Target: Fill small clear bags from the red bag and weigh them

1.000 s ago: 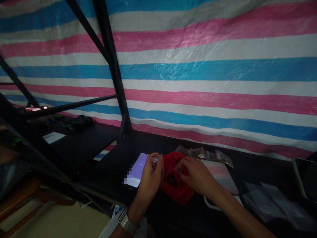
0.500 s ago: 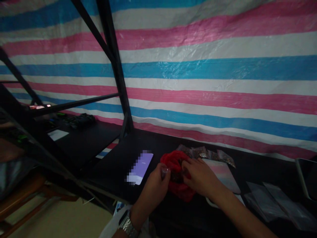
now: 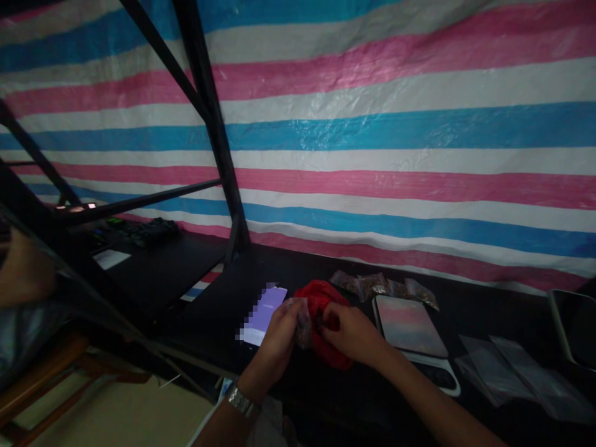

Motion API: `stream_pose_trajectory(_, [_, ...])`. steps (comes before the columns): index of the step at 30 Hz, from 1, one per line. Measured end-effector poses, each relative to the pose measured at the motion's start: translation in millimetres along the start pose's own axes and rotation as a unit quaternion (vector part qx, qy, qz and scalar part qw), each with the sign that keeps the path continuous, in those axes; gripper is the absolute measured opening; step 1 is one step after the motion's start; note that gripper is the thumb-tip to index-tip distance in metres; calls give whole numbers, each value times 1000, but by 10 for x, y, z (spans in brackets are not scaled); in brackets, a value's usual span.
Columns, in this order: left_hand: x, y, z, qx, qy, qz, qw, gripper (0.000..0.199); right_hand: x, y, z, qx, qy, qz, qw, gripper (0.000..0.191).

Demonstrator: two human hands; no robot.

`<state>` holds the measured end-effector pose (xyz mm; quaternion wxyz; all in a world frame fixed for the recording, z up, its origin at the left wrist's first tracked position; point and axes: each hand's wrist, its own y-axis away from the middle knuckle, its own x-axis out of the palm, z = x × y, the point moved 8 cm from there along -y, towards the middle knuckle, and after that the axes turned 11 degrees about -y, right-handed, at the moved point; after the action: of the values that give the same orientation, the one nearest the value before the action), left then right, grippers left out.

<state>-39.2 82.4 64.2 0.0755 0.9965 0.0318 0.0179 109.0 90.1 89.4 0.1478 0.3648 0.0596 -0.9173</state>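
My left hand is closed on a small clear plastic bag with brownish bits inside, held upright at the left side of a red bag. The red bag lies open on the black table, and dark contents show in its mouth. Over that mouth is my right hand, its fingers pinched together near the dark contents. What they hold, if anything, is too small to make out. Just right of the red bag lies a flat digital scale with a shiny plate.
Several filled plastic bags lie behind the scale. Flat clear bags are at the right, near a dark-screened device. A lit phone lies left of my hands. A black metal post stands at the left, with another person's arm beyond.
My left hand has moved slightly left and up, bringing the small bag into clearer view. My right hand has shifted left and down at the red bag, uncovering more of the scale.
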Motion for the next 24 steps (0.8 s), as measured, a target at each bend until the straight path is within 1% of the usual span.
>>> stream_pose_trajectory(4, [-47, -10, -5, 4, -1, -20, 1000, 43, 26, -63, -167, 38, -96, 4, 995, 4])
stream_pose_trajectory(6, [-75, -21, -29, 25, -18, -34, 999, 46, 8, -87, -241, 57, -144, 10, 988, 1])
stream_pose_trajectory(9, [-70, -31, -76, 64, -48, -36, 996, 53, -104, -73, -288, 70, -205, 21, 976, 8])
stream_pose_trajectory(11, [-42, -29, -99, 93, -65, -27, 993, 53, -224, -44, -275, 65, -237, 23, 969, 16])
stream_pose_trajectory(13, [0, -18, -106, 121, -81, -12, 989, 48, -339, -23, -238, 50, -266, 19, 962, 23])
stream_pose_trajectory(15, [63, 2, -89, 142, -97, 15, 985, 42, -439, -22, -175, 19, -294, -4, 955, 28])
stream_pose_trajectory(17, [129, 27, -61, 158, -132, 39, 978, 40, -497, -21, -87, -22, -301, -35, 953, 26])
stream_pose_trajectory(19, [163, 52, -47, 177, -187, 36, 966, 40, -515, 4, 48, -76, -253, -67, 962, 16])
stream_pose_trajectory(21, [177, 71, -52, 196, -227, 23, 954, 39, -503, 68, 231, -140, -139, -93, 976, 8])
stream_pose_trajectory(22, [184, 76, -55, 202, -231, 21, 951, 38, -490, 113, 330, -173, -70, -104, 977, 10])
stream_pose_trajectory(24, [200, 79, -54, 205, -221, 29, 953, 35, -457, 199, 492, -225, 47, -114, 967, 18])
